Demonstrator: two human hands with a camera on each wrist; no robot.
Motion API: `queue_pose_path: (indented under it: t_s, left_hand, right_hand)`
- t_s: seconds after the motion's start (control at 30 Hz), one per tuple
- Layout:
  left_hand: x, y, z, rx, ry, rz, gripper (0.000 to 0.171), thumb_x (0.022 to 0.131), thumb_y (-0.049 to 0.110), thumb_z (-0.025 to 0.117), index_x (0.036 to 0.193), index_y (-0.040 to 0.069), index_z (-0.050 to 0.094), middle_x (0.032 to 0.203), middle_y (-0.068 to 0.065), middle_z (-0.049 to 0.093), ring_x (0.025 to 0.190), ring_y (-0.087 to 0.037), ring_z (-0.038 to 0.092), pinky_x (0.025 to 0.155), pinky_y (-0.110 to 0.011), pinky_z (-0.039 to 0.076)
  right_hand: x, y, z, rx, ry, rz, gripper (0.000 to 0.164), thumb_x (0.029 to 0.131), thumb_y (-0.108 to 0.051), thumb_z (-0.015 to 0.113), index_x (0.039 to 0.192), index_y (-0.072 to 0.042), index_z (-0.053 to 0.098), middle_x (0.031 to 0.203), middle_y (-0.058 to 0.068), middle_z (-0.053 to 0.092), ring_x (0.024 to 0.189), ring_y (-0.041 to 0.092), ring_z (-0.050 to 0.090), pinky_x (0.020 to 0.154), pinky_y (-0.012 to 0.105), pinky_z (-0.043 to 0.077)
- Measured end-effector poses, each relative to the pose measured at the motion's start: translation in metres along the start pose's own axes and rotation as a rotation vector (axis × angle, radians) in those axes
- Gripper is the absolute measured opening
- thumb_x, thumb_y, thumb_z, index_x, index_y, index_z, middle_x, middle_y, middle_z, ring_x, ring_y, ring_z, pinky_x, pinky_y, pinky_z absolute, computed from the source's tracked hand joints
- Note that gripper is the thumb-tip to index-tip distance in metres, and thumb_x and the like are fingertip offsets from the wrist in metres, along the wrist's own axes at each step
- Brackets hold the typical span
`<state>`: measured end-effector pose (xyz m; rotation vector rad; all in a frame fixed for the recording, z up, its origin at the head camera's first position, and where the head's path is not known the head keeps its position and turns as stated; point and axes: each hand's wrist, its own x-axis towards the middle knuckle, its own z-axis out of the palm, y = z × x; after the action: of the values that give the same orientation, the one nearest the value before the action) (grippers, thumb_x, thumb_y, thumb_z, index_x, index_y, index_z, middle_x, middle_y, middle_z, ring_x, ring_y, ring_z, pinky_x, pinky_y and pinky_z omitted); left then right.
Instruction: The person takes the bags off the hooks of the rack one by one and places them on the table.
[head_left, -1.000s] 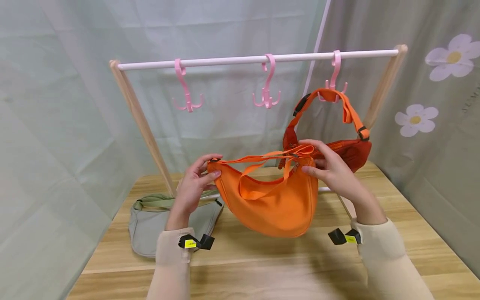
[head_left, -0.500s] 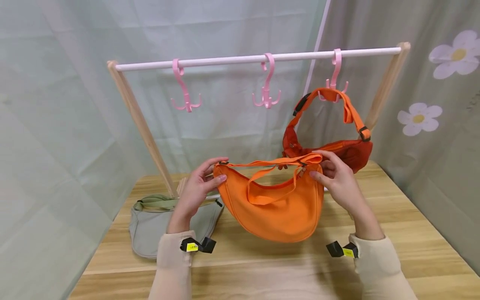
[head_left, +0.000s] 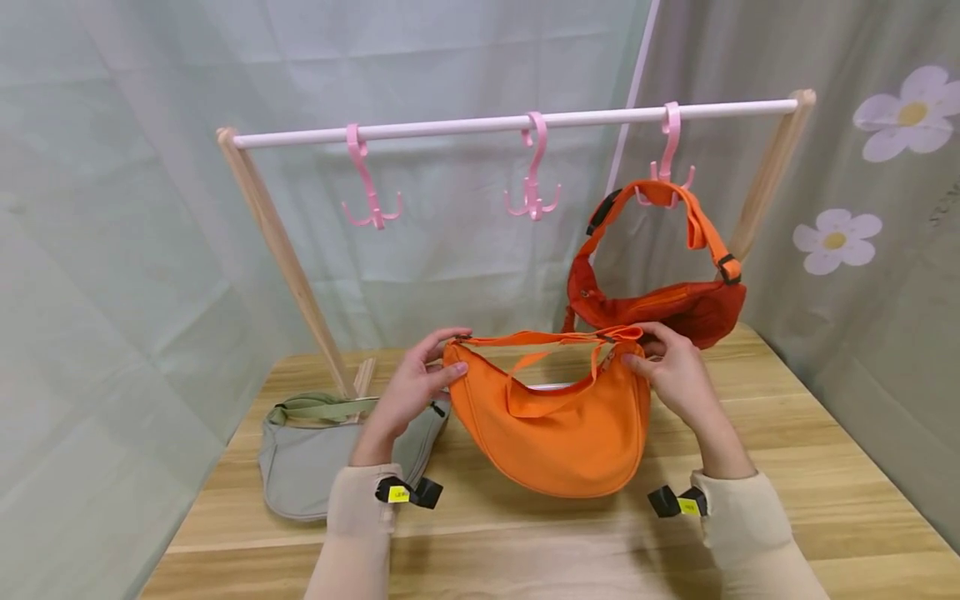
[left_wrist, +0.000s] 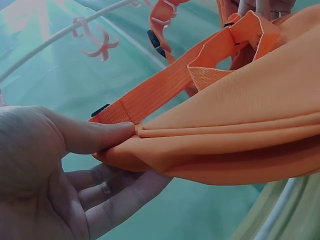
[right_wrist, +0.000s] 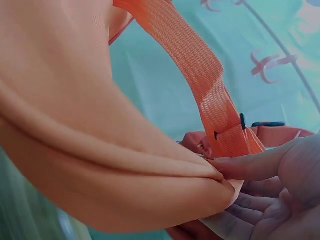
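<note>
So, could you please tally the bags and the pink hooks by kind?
Bags: 3 - orange bag, red bag, grey-green bag.
Pink hooks: 3 - left, middle, right.
Total: 6

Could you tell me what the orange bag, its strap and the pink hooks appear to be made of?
Orange bag: matte woven fabric, probably canvas or nylon; fine weave and soft folds show in the wrist views. Strap: coarser ribbed webbing, likely synthetic. Pink hooks: smooth, uniformly coloured, seemingly moulded plastic.

Left hand (head_left: 408, 390) and right hand (head_left: 675, 375) raised apart, thumbs pinching against fingers.
</note>
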<state>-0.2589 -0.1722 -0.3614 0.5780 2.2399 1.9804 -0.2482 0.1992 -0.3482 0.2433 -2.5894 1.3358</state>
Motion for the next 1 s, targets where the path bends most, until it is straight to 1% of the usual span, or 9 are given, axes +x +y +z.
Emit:
queue_pose_path:
  t_s: [0.07,0.13,0.23,0.3,0.5,0.53,0.63,0.83,1.0]
  left_hand:
    - [0.002,-0.003,0.000,-0.004,-0.006,-0.017,0.050,0.104,0.004,0.063,0.150,0.018,0.053,0.130,-0.022,0.059,0.089,-0.025,0.071,0.065,-0.040,0.063]
    - [0.003,-0.007,-0.001,0.010,-0.005,-0.032,0.050,0.104,0.005,0.063,0.151,0.018,0.052,0.130,-0.022,0.059,0.089,-0.026,0.071,0.067,-0.045,0.063]
    - [0.005,-0.016,-0.002,0.043,0.003,-0.070,0.050,0.104,0.007,0.063,0.151,0.019,0.053,0.126,-0.022,0.060,0.086,-0.025,0.070,0.069,-0.054,0.062]
    - [0.007,-0.025,-0.003,0.066,0.003,-0.101,0.049,0.104,0.007,0.062,0.151,0.018,0.052,0.124,-0.022,0.061,0.084,-0.024,0.070,0.070,-0.055,0.062]
    - [0.013,-0.047,0.000,0.060,-0.010,-0.195,0.051,0.106,0.006,0.060,0.155,0.012,0.046,0.123,-0.023,0.061,0.083,-0.021,0.071,0.066,-0.040,0.063]
    - [0.014,-0.050,0.002,0.062,-0.008,-0.200,0.052,0.106,0.006,0.060,0.155,0.010,0.045,0.123,-0.023,0.061,0.083,-0.021,0.071,0.065,-0.037,0.063]
    - [0.016,-0.056,0.004,0.071,0.005,-0.213,0.052,0.106,0.005,0.059,0.156,0.009,0.044,0.123,-0.024,0.062,0.083,-0.021,0.070,0.064,-0.034,0.062]
    - [0.018,-0.064,0.009,0.103,0.005,-0.252,0.053,0.106,0.004,0.057,0.157,0.008,0.042,0.122,-0.026,0.059,0.084,-0.022,0.069,0.064,-0.038,0.062]
    - [0.017,-0.065,0.011,0.122,0.019,-0.283,0.054,0.107,0.006,0.057,0.158,0.008,0.039,0.127,-0.027,0.057,0.087,-0.023,0.069,0.067,-0.041,0.063]
  right_hand:
    - [0.002,0.003,0.002,0.011,-0.024,0.016,0.048,0.096,-0.008,0.074,0.139,0.006,0.057,0.100,0.022,0.075,0.084,0.024,0.068,0.064,0.025,0.052]
    - [0.005,0.007,0.004,0.046,-0.059,0.037,0.051,0.097,-0.007,0.074,0.141,0.009,0.054,0.097,0.021,0.073,0.079,0.021,0.065,0.062,0.025,0.053]
    - [0.008,0.015,0.010,0.100,-0.115,0.078,0.056,0.096,-0.007,0.073,0.143,0.013,0.050,0.093,0.018,0.069,0.071,0.016,0.060,0.059,0.026,0.052]
    - [0.009,0.022,0.014,0.136,-0.150,0.103,0.058,0.096,-0.007,0.073,0.143,0.015,0.048,0.093,0.017,0.068,0.070,0.015,0.058,0.059,0.027,0.052]
    - [0.013,0.044,0.025,0.138,-0.208,0.151,0.058,0.097,-0.008,0.072,0.142,0.018,0.046,0.103,0.023,0.069,0.075,0.013,0.062,0.064,0.029,0.057]
    - [0.013,0.047,0.027,0.132,-0.213,0.153,0.057,0.097,-0.008,0.072,0.142,0.017,0.047,0.104,0.024,0.069,0.075,0.013,0.062,0.065,0.029,0.058]
    - [0.015,0.054,0.031,0.134,-0.227,0.154,0.056,0.098,-0.008,0.071,0.142,0.017,0.047,0.103,0.025,0.068,0.076,0.014,0.061,0.066,0.031,0.057]
    - [0.017,0.070,0.040,0.186,-0.254,0.182,0.057,0.100,-0.008,0.067,0.144,0.019,0.043,0.102,0.020,0.068,0.073,0.012,0.056,0.062,0.029,0.052]
    - [0.019,0.081,0.045,0.226,-0.258,0.222,0.056,0.101,-0.009,0.065,0.146,0.015,0.044,0.101,0.014,0.068,0.069,0.011,0.056,0.061,0.028,0.052]
